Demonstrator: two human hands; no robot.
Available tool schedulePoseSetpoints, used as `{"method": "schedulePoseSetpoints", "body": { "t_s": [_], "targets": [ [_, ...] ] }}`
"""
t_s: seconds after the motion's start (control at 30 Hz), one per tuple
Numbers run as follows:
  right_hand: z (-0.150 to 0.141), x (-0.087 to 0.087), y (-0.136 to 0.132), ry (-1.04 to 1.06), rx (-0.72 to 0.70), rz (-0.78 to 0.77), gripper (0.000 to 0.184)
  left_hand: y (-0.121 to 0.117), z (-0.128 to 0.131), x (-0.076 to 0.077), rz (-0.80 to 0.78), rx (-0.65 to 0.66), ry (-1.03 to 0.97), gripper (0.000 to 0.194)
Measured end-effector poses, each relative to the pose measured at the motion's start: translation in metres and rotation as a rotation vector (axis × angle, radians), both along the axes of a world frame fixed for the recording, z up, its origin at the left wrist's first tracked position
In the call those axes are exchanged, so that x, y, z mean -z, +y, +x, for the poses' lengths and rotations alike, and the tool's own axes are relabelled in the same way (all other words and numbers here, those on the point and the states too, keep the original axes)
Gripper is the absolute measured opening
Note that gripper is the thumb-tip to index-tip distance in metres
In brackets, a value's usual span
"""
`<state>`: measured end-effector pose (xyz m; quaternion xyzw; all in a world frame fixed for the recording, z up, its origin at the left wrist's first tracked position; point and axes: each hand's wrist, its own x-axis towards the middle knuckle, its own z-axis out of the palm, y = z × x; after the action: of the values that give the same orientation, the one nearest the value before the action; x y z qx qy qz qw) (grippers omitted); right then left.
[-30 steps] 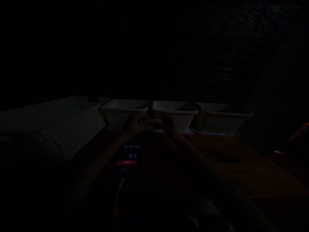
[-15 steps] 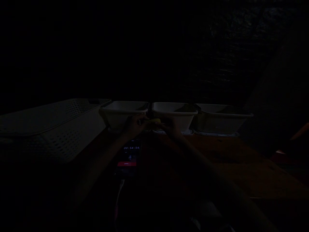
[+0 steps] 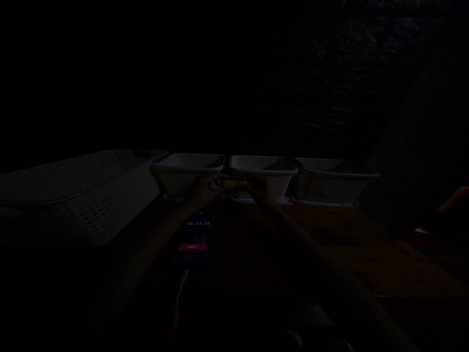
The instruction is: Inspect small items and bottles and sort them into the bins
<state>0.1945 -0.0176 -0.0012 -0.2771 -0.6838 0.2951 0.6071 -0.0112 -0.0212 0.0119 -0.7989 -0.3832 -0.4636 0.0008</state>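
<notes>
The scene is very dark. Between my two hands is a small yellow-green object (image 3: 233, 184), too dim to name by kind. My left hand (image 3: 203, 189) grips its left end with thumb and fingers. At its right end my right hand (image 3: 261, 188) pinches it with the fingers closed. Both hands hover over the wooden table in front of the left white bin (image 3: 190, 161) and the middle white bin (image 3: 264, 164). What lies inside the bins is hidden by darkness.
A big white perforated basket (image 3: 128, 200) stands at the left. Another white bin (image 3: 333, 183) is at the right on the wooden table (image 3: 348, 239). A lit phone (image 3: 194, 239) with a cable (image 3: 181, 286) lies below my left hand. Part of another person (image 3: 454, 198) shows at far right.
The yellow-green object has turned slightly and lies more level between my fingers. Both hands stay in nearly the same place. The view has shifted very little.
</notes>
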Motion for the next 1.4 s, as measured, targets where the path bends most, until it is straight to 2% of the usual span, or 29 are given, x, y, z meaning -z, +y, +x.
{"method": "schedulePoseSetpoints", "body": {
  "t_s": [0.1, 0.2, 0.3, 0.47, 0.67, 0.93, 1.4],
  "targets": [
    [0.003, 0.0, 0.002, -0.012, 0.002, 0.017, 0.027, 0.003, -0.003, -0.001, -0.008, -0.008, -0.005, 0.037],
    [0.008, 0.001, 0.005, -0.118, 0.023, 0.081, 0.033, 0.007, -0.007, -0.001, 0.006, -0.011, 0.004, 0.034],
    [0.013, 0.003, 0.007, -0.269, 0.134, 0.213, 0.038, 0.008, -0.009, 0.0, 0.07, -0.033, 0.043, 0.029],
    [0.017, 0.003, 0.008, -0.433, 0.296, 0.347, 0.028, 0.007, -0.009, 0.0, 0.147, -0.066, 0.128, 0.025],
    [0.017, 0.002, 0.006, -0.491, 0.303, 0.318, 0.032, 0.005, -0.009, 0.0, 0.185, -0.068, 0.163, 0.023],
    [0.013, 0.001, 0.001, -0.567, 0.39, 0.286, 0.016, 0.0, -0.005, -0.002, 0.212, -0.069, 0.212, 0.02],
    [0.011, -0.002, -0.004, -0.638, 0.425, 0.333, 0.008, -0.001, -0.003, -0.002, 0.181, -0.029, 0.203, 0.014]
  ]
}}
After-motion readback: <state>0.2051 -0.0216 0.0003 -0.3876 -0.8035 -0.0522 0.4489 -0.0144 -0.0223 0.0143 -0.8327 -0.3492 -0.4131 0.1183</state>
